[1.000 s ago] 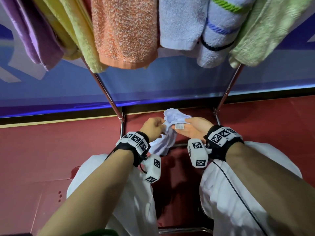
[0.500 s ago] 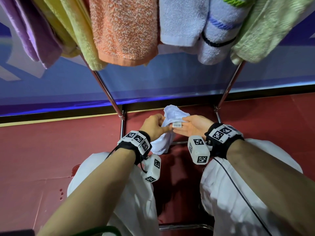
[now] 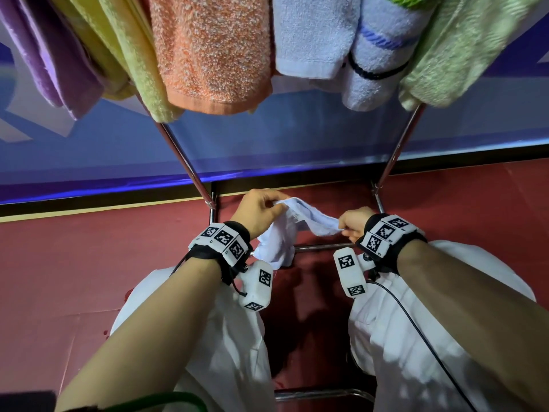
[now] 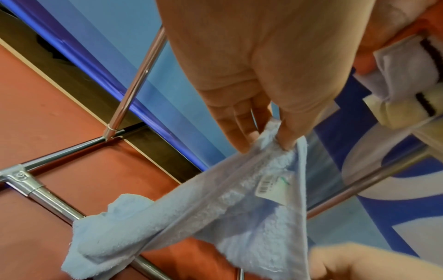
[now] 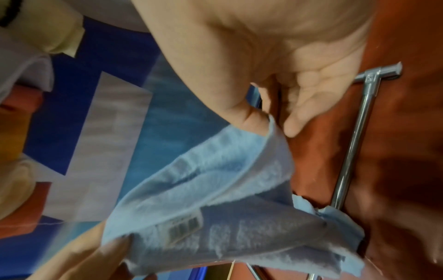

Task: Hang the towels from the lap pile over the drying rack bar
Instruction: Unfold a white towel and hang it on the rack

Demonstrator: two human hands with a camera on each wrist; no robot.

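A small pale blue towel point(image 3: 300, 221) with a barcode label point(image 4: 273, 186) is stretched between both hands above the knees. My left hand point(image 3: 263, 208) pinches its top edge between thumb and fingers point(image 4: 285, 140). My right hand point(image 3: 352, 223) pinches the other end point(image 5: 268, 128) of that edge. The towel's loose end point(image 3: 276, 251) hangs down over the rack's low crossbar point(image 3: 323, 247). Overhead, the drying rack bar is hidden under hanging towels: purple point(image 3: 50, 55), yellow point(image 3: 124, 55), orange point(image 3: 214, 52), pale blue point(image 3: 315, 34), striped point(image 3: 383, 52) and green point(image 3: 463, 52).
Two chrome rack legs point(image 3: 184, 156) point(image 3: 398, 150) slope down to the red floor point(image 3: 74, 263). A blue panel point(image 3: 267, 138) stands behind the rack. White trousers point(image 3: 231, 337) cover both knees, and a black cable point(image 3: 416, 331) runs along the right leg.
The hands have moved apart, drawing the bunched towel out into a strip between them. The left hand rose a little; the right hand shifted right.
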